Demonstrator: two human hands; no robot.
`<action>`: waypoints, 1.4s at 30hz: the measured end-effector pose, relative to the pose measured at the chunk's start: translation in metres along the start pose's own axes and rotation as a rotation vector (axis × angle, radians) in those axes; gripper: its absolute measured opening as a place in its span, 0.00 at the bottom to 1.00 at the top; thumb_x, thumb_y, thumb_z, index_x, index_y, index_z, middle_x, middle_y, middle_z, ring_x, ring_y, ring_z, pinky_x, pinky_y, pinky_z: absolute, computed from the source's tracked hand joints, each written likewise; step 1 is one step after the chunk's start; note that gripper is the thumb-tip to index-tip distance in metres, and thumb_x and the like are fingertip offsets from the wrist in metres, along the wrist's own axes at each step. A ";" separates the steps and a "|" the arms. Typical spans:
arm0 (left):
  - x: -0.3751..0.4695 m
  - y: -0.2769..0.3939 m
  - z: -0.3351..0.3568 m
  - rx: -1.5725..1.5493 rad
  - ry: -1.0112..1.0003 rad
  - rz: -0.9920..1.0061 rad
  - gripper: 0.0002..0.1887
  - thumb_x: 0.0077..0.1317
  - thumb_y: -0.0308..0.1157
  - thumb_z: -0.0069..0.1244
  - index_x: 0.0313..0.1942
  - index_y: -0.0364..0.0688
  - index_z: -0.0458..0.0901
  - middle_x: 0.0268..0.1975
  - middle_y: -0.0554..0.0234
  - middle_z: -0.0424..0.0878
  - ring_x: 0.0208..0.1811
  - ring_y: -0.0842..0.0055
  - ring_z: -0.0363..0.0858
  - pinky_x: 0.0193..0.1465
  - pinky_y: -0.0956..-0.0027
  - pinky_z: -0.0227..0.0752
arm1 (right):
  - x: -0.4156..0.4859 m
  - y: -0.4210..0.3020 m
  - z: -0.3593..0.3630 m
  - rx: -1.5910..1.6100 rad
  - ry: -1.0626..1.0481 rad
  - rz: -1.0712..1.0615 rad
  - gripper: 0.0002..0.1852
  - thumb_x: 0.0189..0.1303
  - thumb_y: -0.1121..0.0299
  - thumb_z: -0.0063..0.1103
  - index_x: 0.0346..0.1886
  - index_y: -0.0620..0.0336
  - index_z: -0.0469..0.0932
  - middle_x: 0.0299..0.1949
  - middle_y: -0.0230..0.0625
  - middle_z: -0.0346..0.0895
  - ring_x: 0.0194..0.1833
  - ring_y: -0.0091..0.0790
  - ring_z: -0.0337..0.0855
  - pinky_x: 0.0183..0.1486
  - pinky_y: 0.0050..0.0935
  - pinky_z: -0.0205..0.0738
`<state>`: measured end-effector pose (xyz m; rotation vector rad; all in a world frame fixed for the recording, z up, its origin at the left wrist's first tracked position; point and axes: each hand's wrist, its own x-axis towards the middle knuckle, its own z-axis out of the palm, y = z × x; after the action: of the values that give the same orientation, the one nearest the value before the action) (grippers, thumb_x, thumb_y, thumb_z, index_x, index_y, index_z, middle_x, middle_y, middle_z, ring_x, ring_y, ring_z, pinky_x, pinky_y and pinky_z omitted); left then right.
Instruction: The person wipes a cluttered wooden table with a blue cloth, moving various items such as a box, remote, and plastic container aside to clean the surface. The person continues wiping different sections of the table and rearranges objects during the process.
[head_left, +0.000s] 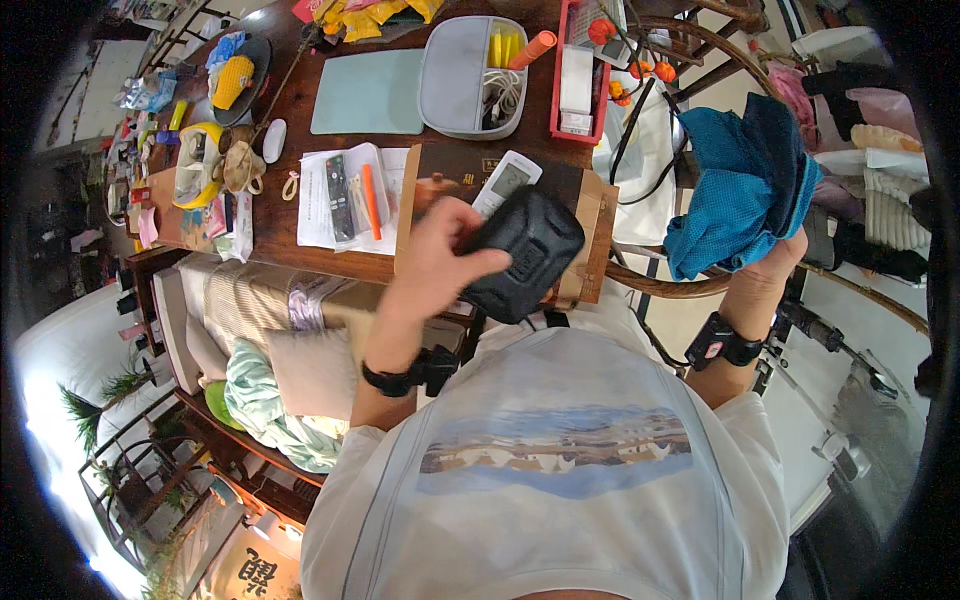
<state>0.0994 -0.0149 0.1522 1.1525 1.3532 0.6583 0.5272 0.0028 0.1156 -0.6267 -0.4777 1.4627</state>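
Note:
A black zippered hard case (525, 251) is held in my left hand (442, 259), its thumb across the near face and its fingers behind the edge. The case is tilted above a printed cardboard piece (600, 240) at the table's near edge and partly covers a white remote control (506, 180). Off to the right, my right hand (780, 255) grips a bunched blue cloth (720, 187) from below, away from the table. The cloth hides most of its fingers.
Left of the cardboard lie papers (311, 217), a black remote (339, 199) and an orange pen (371, 202). Farther back are a grey divided box (454, 75) with cables, a teal flat panel (367, 90) and a red tray (559, 75). A curved wooden chair (667, 283) stands at right.

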 end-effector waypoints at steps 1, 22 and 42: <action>0.001 0.002 -0.018 -0.142 -0.018 0.016 0.22 0.52 0.27 0.68 0.44 0.40 0.74 0.37 0.70 0.75 0.40 0.83 0.75 0.44 0.74 0.72 | -0.004 -0.002 -0.003 -0.021 0.052 -0.008 0.23 0.54 0.68 0.64 0.53 0.68 0.81 0.53 0.49 0.82 0.51 0.48 0.84 0.57 0.46 0.78; 0.216 -0.016 -0.107 0.757 0.576 0.162 0.28 0.61 0.47 0.62 0.53 0.34 0.78 0.49 0.48 0.83 0.46 0.59 0.83 0.47 0.60 0.77 | -0.035 -0.014 -0.035 -0.052 0.139 -0.089 0.24 0.58 0.65 0.61 0.57 0.67 0.78 0.58 0.47 0.80 0.57 0.46 0.80 0.63 0.43 0.72; 0.062 0.038 -0.006 1.050 0.302 -0.135 0.32 0.52 0.53 0.61 0.48 0.36 0.78 0.44 0.46 0.84 0.48 0.55 0.84 0.50 0.54 0.77 | -0.009 -0.004 -0.041 -0.072 0.079 -0.017 0.24 0.62 0.66 0.58 0.60 0.68 0.75 0.57 0.45 0.79 0.55 0.42 0.81 0.60 0.42 0.74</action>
<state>0.1131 0.0557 0.1624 1.7870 2.1130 -0.0434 0.5562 -0.0103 0.0883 -0.7329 -0.4742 1.4041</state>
